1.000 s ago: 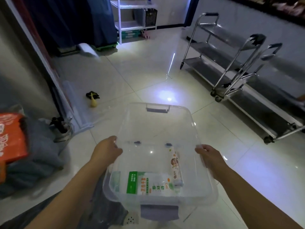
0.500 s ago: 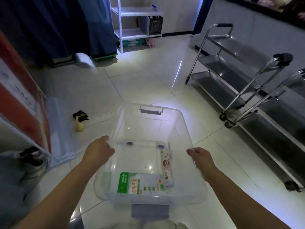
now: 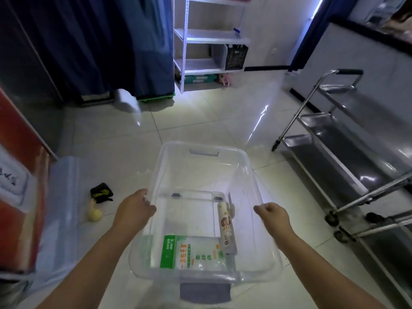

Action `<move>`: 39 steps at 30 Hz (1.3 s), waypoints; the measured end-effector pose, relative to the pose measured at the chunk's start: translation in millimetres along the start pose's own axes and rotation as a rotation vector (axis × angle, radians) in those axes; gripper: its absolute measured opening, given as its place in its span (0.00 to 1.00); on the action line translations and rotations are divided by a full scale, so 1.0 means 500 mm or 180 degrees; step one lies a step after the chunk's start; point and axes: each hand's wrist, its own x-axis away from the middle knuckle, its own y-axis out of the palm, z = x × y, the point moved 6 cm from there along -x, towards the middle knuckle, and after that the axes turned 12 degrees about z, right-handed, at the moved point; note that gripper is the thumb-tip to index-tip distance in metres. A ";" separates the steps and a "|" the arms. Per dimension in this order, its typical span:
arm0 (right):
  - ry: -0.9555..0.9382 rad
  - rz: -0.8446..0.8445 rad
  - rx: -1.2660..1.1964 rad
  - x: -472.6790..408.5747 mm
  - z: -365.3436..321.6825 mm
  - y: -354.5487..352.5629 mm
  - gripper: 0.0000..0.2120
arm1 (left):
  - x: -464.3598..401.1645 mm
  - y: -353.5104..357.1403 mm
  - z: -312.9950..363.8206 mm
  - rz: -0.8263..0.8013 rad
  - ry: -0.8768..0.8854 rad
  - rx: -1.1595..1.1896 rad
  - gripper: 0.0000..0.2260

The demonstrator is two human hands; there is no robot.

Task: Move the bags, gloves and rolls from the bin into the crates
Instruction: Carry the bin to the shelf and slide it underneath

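Hands grip clear bin (image 3: 249, 166) by long rims: left hand (image 3: 133, 209) curled over left rim, right hand (image 3: 273, 216) curled over right rim, forearms stretched forward. Bin held above pale tiled floor (image 3: 189, 126). Inside, at near end: flat green-labelled bag (image 3: 189, 253), roll (image 3: 226, 226) just right of it. Steel carts (image 3: 347, 141) right, white shelf (image 3: 209, 36) far, dark curtain (image 3: 100, 41) far left.

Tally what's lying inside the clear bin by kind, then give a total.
Flat green-and-white packs: 1
Rolls: 1
Total: 2, both at the near end of the bin, which the left hand and right hand grip by its long rims.
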 end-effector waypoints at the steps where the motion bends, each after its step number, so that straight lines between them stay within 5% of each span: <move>1: 0.0003 0.0050 0.0001 -0.049 -0.031 0.018 0.14 | -0.060 0.012 0.027 -0.0006 0.0016 0.0013 0.19; 13: 0.0204 0.0465 -0.0267 -0.625 -0.292 0.151 0.10 | -0.642 0.200 0.366 -0.0152 0.0232 -0.0049 0.22; 18: 0.0168 0.0492 -0.0344 -0.919 -0.354 0.225 0.12 | -0.878 0.336 0.482 -0.0064 0.0265 -0.0138 0.10; 22: 0.0205 0.0348 -0.0435 -1.161 -0.446 0.283 0.16 | -1.069 0.416 0.601 -0.0031 0.0182 -0.0070 0.12; 39: -0.0022 0.0115 0.0021 -1.988 -0.946 0.601 0.08 | -1.926 0.619 0.940 0.0058 -0.0068 0.0168 0.19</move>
